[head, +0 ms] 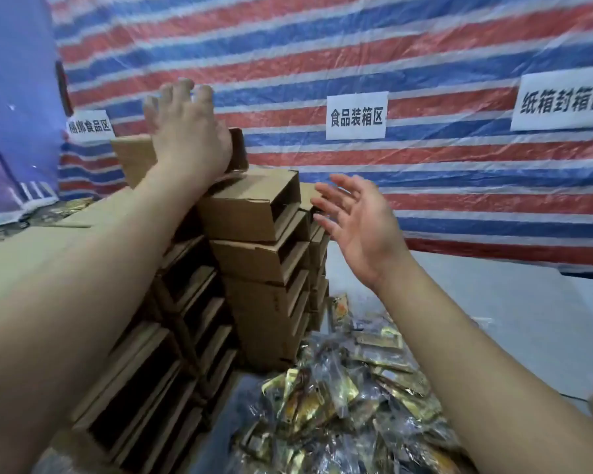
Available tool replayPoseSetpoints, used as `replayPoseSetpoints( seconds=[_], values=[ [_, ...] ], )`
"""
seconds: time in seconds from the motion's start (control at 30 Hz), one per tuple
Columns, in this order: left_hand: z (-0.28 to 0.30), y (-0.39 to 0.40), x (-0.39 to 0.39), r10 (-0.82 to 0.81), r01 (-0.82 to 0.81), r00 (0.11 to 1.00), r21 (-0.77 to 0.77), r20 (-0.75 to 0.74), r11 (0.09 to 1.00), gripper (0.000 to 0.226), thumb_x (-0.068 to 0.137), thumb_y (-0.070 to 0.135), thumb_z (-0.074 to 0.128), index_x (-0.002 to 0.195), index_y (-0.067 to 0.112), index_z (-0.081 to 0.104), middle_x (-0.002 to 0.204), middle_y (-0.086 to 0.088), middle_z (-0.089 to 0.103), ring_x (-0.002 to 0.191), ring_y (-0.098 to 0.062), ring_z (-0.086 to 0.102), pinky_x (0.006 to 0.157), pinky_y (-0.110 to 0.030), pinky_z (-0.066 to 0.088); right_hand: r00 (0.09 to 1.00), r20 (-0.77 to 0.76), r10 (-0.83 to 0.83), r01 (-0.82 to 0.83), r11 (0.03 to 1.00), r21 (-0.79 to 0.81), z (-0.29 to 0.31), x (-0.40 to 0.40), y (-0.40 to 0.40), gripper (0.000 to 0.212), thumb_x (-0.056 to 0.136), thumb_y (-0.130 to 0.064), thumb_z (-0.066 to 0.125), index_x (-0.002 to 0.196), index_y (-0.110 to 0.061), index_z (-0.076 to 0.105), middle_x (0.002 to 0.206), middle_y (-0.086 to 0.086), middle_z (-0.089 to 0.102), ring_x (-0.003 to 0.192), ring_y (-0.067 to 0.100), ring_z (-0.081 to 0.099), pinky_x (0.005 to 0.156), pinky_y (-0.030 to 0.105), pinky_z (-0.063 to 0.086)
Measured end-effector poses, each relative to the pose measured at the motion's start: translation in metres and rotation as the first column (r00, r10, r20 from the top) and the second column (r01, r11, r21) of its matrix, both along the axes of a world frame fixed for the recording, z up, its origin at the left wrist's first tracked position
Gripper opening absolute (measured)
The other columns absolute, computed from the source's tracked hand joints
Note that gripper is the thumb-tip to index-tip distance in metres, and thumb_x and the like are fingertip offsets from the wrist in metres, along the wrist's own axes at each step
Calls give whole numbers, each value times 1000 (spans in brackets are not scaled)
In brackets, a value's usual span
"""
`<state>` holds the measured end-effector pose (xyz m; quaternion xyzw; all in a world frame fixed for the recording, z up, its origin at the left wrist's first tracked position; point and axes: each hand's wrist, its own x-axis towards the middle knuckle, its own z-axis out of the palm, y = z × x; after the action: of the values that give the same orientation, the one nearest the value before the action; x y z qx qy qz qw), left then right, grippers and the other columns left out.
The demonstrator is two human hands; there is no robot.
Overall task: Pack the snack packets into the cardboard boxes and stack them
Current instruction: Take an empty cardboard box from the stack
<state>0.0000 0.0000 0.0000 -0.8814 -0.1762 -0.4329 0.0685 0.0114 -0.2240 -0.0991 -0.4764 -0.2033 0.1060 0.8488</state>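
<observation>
A tall stack of brown cardboard boxes (254, 254) rises in the middle of the head view. On its top sits one more cardboard box (134, 159), tilted, and my left hand (185, 131) rests flat against it with fingers spread. To the right of the stack my right hand (356, 220) hovers with the palm facing the boxes, fingers apart and holding nothing. A heap of gold and clear snack packets (339, 405) lies on the floor at the foot of the stack.
More cardboard boxes (144, 388) with open ends are stacked low on the left. A large flat carton (31, 254) lies behind my left forearm. A striped tarp wall (391, 63) with white paper signs stands close behind. Grey floor (545, 319) shows at right.
</observation>
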Motion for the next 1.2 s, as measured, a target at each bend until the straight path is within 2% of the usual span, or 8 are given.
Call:
replayPoseSetpoints(
  seconds=[0.1, 0.23, 0.57, 0.7, 0.87, 1.0, 1.1, 1.2],
  values=[
    [8, 27, 7, 207, -205, 957, 33, -203, 978, 55, 90, 30, 57, 138, 6, 43, 141, -22, 42, 134, -39, 34, 113, -58, 21, 999, 31, 25, -24, 999, -30, 16, 6, 17, 36, 106, -36, 36, 132, -15, 51, 122, -1, 62, 118, 16, 59, 99, 32, 47],
    [-6, 49, 13, 277, -278, 910, 40, -309, 960, 54, 87, 30, 61, 134, 6, 47, 136, -21, 49, 129, -39, 41, 109, -57, 27, 999, 13, 33, -32, 997, -65, 23, 11, 33, 45, 106, -34, 39, 145, -11, 43, 137, 7, 56, 124, 21, 55, 104, 36, 43],
    [-15, 73, 3, 197, -196, 980, 33, -35, 980, 20, 86, 0, 51, 100, -5, 64, 101, -29, 63, 101, -46, 55, 90, -51, 42, 999, -17, -41, 40, 999, -22, 28, 27, 33, 26, 104, -33, 41, 105, -16, 61, 112, 6, 64, 111, 22, 63, 86, 35, 50],
    [6, 55, -12, 110, -114, 991, 42, 79, 993, 26, 86, 1, 46, 103, -6, 65, 101, -31, 63, 102, -48, 52, 84, -52, 43, 990, 39, -135, 139, 982, -126, 33, 33, 29, 21, 102, -29, 47, 100, -15, 63, 107, 3, 64, 110, 24, 62, 93, 39, 49],
    [45, -3, -39, -98, 95, 981, 28, 167, 995, 32, 89, 5, 44, 114, 0, 64, 110, -28, 62, 107, -46, 52, 89, -51, 42, 885, 348, -308, 421, 849, -320, 57, 43, 11, 40, 101, -31, 52, 138, -15, 51, 126, -2, 55, 115, 14, 51, 85, 22, 42],
    [49, -55, -62, -376, 386, 915, -45, 145, 921, 36, 86, 10, 45, 115, 8, 67, 105, -15, 67, 102, -31, 61, 79, -34, 47, 716, 589, -374, 646, 676, -355, 79, 47, -33, 64, 96, -37, 60, 152, -22, 32, 151, 5, 39, 136, 19, 42, 107, 36, 42],
    [31, -90, -64, -532, 540, 841, -224, 97, 811, 33, 85, 7, 50, 110, 13, 71, 95, -3, 65, 93, -18, 61, 76, -25, 47, 681, 642, -352, 702, 564, -435, 86, 43, -80, 64, 93, -26, 63, 151, -25, 35, 146, 4, 46, 130, 19, 49, 104, 32, 45],
    [-3, -119, -52, -590, 566, 805, -391, 68, 726, 27, 87, 8, 55, 105, 17, 73, 93, 0, 67, 91, -13, 60, 77, -21, 44, 763, 612, -208, 633, 430, -643, 74, 27, -121, 53, 92, -16, 60, 141, -30, 48, 121, -2, 57, 108, 19, 59, 83, 32, 54]
  ],
)
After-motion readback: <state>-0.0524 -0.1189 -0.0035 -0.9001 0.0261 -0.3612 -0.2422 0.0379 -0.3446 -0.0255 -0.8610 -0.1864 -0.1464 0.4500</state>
